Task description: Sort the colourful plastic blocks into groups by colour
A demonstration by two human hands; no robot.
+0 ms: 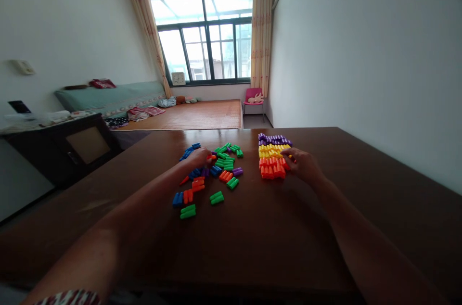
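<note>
My left hand is closed over a loose pile of small plastic building blocks, with an orange block at its fingertips. Around it lie blue blocks, green blocks, orange blocks and a few purple ones. My right hand is at the right edge of a group sorted in rows: purple blocks at the back, yellow blocks in the middle, orange-red blocks in front. Its thumb and fingers are pinched together; what lies between them is hidden.
The blocks rest on a dark brown table. Beyond its far edge are a low bed and a pink chair. A dark cabinet stands at the left, and a white wall runs along the right.
</note>
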